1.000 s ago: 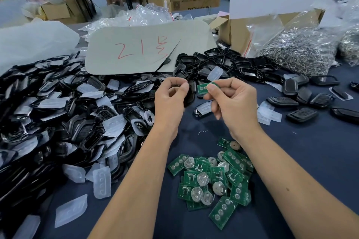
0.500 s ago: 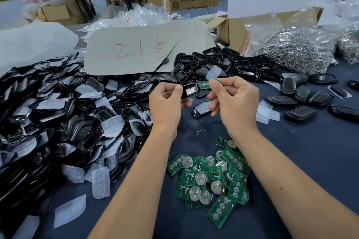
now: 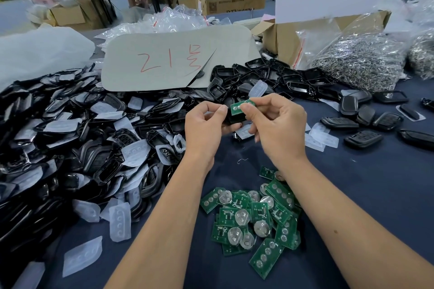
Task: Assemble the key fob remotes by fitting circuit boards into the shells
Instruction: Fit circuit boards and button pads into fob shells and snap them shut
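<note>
Head camera looks down over the desk (image 3: 366, 195), and both hands are up together above its middle. Left hand (image 3: 206, 124) curls round a black shell (image 3: 234, 118), thumb on top, fingers wrapped underneath, so only a dark sliver of the shell shows between the two hands. Right hand (image 3: 277, 124) pinches a green circuit board (image 3: 238, 107) between thumb and forefinger, the other fingers loosely bent below. That board sits just above the shell, at the tips of both thumbs, tilted a little; whether it touches the shell I cannot tell.

Down at the near edge of the desk, between the forearms, lies a heap of green circuit boards (image 3: 256, 218), many with round silver battery holders facing up. Along the left side spreads a big pile of black shells (image 3: 70, 143) mixed with translucent rubber button pads (image 3: 119, 220). Behind the hands, toward the far edge, a grey card with red writing (image 3: 173, 63) lies flat, more empty shells (image 3: 281, 77) beside it. Over at the right edge sit several assembled fobs (image 3: 362, 139), well apart from the hands. At the far right corner a clear bag of metal rings (image 3: 359, 63) leans by a cardboard box (image 3: 279, 37).
</note>
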{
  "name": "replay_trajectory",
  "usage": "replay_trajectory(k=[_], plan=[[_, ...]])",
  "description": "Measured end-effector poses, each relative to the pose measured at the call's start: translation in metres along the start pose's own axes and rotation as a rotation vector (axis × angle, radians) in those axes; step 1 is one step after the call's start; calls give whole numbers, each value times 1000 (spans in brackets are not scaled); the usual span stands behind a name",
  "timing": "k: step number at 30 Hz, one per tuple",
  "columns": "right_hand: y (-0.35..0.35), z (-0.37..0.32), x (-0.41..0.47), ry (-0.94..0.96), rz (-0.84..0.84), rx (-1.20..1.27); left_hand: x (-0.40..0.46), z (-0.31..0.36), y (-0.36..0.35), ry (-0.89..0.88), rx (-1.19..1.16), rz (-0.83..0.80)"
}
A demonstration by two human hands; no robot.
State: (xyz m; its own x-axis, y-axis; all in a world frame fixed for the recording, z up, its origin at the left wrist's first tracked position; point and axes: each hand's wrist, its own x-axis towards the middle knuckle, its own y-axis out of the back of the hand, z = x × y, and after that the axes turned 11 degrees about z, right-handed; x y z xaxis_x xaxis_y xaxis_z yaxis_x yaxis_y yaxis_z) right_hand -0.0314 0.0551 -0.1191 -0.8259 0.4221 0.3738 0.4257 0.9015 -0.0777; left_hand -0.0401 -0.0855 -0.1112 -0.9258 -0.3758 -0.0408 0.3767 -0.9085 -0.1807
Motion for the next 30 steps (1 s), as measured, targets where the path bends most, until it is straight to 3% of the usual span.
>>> replay_trajectory(k=[19,30], plan=[[-3,3,3,108,17,-294,-1,-3,2,-68,35,-28],[-3,2,3,131,24,-333,0,-3,7,-105,37,-72]])
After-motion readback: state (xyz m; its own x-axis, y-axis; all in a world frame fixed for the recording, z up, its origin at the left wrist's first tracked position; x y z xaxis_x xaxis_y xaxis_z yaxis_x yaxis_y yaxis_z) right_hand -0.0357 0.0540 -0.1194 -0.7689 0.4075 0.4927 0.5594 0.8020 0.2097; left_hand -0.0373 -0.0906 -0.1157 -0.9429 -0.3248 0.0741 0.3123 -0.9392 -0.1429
